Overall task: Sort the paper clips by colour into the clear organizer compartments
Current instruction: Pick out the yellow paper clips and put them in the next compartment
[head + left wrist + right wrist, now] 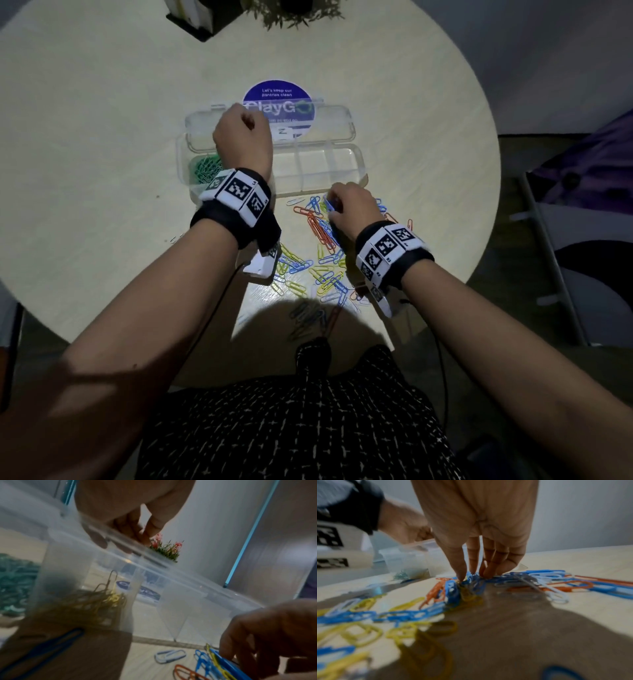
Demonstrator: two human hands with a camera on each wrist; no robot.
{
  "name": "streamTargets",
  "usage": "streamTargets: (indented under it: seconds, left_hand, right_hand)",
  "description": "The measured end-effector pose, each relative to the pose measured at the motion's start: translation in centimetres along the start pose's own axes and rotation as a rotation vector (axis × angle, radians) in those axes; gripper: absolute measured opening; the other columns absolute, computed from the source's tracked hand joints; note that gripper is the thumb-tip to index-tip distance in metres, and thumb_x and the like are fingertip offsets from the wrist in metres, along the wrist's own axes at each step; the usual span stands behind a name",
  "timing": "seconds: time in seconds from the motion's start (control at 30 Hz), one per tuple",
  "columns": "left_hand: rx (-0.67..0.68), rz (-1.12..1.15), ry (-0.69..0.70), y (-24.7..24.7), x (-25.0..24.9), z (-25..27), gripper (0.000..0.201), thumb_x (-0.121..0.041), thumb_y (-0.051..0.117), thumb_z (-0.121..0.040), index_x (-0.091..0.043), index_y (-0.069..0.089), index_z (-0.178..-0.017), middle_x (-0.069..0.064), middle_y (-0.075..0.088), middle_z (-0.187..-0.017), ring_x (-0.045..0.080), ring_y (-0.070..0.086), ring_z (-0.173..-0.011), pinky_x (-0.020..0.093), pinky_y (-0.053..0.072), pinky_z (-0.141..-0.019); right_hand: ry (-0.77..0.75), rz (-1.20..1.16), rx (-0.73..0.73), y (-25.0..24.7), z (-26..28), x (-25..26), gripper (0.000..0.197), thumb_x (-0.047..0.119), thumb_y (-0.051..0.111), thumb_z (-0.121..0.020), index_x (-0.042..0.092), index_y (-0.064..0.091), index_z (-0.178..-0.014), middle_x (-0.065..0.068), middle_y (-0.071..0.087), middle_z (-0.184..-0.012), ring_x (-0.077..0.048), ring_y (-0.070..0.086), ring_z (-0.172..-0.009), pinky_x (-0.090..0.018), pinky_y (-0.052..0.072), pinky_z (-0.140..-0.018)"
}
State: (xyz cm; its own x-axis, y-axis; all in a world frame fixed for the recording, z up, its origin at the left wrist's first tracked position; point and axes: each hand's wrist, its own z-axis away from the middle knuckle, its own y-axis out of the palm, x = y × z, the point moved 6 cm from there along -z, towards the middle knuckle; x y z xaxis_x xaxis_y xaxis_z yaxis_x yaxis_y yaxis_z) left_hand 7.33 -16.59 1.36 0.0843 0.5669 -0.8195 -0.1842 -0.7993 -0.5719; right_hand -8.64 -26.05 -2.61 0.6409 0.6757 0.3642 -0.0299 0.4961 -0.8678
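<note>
A clear organizer (358, 164) lies open mid-table, its lid (337, 118) folded back. Green clips (203, 168) fill the leftmost compartment and yellow clips (96, 601) sit in the one beside it. My left hand (243, 133) hovers over that second compartment with its fingers curled, the fingertips (143, 539) bunched at the far rim; no clip shows between them. The mixed pile of paper clips (318, 246), blue, yellow, orange and white, lies in front of the box. My right hand (471, 574) reaches down into the pile and pinches a bunch of blue clips (453, 592).
A round blue sticker (277, 92) shows under the lid. A potted plant (298, 13) and a black holder (195, 17) stand at the table's far edge. A chair (582, 212) stands to the right of the round table. The three right-hand compartments (325, 164) hold nothing.
</note>
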Motion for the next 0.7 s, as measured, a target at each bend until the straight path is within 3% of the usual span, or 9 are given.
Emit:
streamTargets:
  seconds: [0.1,0.13,0.2,0.3,0.4,0.53,0.7]
  left_hand:
    - [0.021,0.137,0.159,-0.3,-2.1,2.4,0.021,-0.013,0.048,-0.092,-0.013,0.059,-0.074,-0.001,0.053,-0.072,0.014,0.047,-0.073,0.018,0.035,-0.062]
    - [0.071,0.164,0.203,0.1,-2.6,3.4,0.021,-0.013,0.049,-0.092,-0.007,0.066,-0.081,0.001,0.056,-0.074,0.015,0.050,-0.071,0.017,0.042,-0.064]
    - [0.241,0.139,0.276,1.7,-2.7,5.5,0.024,-0.013,0.051,-0.091,0.002,0.069,-0.085,0.007,0.064,-0.075,0.021,0.059,-0.072,0.026,0.051,-0.073]
    - [0.511,-0.155,0.360,5.2,-1.7,8.0,0.025,-0.014,0.049,-0.091,-0.003,0.070,-0.095,0.013,0.070,-0.099,0.028,0.063,-0.097,0.030,0.046,-0.084]
    - [0.642,-0.444,0.437,7.3,-0.8,9.1,0.029,-0.013,0.044,-0.094,-0.012,0.065,-0.114,0.011,0.057,-0.121,0.030,0.053,-0.115,0.035,0.042,-0.093]
    - [0.762,-0.692,0.595,8.9,-0.5,10.3,0.026,-0.014,0.047,-0.095,-0.016,0.059,-0.118,0.010,0.049,-0.124,0.033,0.055,-0.110,0.036,0.045,-0.083]
    - [0.807,-0.769,0.653,9.7,-0.5,12.1,0.023,-0.018,0.048,-0.095,-0.013,0.053,-0.117,0.012,0.043,-0.126,0.035,0.057,-0.104,0.036,0.039,-0.070]
  right_hand:
    - [0.098,-0.040,-0.025,-0.5,0.5,-1.6,0.022,-0.001,0.049,-0.085,0.001,0.059,-0.104,-0.019,0.061,-0.112,-0.032,0.056,-0.107,-0.032,0.043,-0.086]
    - [0.128,-0.061,-0.027,-0.6,0.8,-2.2,0.022,-0.001,0.048,-0.084,0.001,0.060,-0.102,-0.018,0.062,-0.110,-0.032,0.056,-0.106,-0.032,0.043,-0.086]
    - [0.157,-0.076,-0.018,-0.7,1.6,-3.1,0.020,0.002,0.049,-0.085,0.003,0.063,-0.100,-0.017,0.064,-0.109,-0.031,0.056,-0.106,-0.031,0.043,-0.084]
    - [0.182,-0.081,-0.005,-0.9,2.7,-4.1,0.021,0.008,0.048,-0.089,0.005,0.066,-0.098,-0.016,0.065,-0.109,-0.031,0.053,-0.111,-0.029,0.040,-0.078]
    - [0.211,-0.106,-0.029,-1.1,3.2,-5.1,0.024,0.009,0.046,-0.089,0.003,0.069,-0.095,-0.019,0.067,-0.105,-0.035,0.052,-0.111,-0.034,0.044,-0.087]
    - [0.221,-0.091,-0.064,-1.3,3.3,-5.5,0.024,0.009,0.048,-0.087,0.004,0.071,-0.090,-0.023,0.068,-0.099,-0.039,0.057,-0.103,-0.037,0.048,-0.088]
    - [0.189,-0.088,-0.109,-2.0,3.4,-5.4,0.022,0.010,0.049,-0.089,0.001,0.069,-0.093,-0.024,0.067,-0.099,-0.038,0.058,-0.101,-0.037,0.047,-0.084]
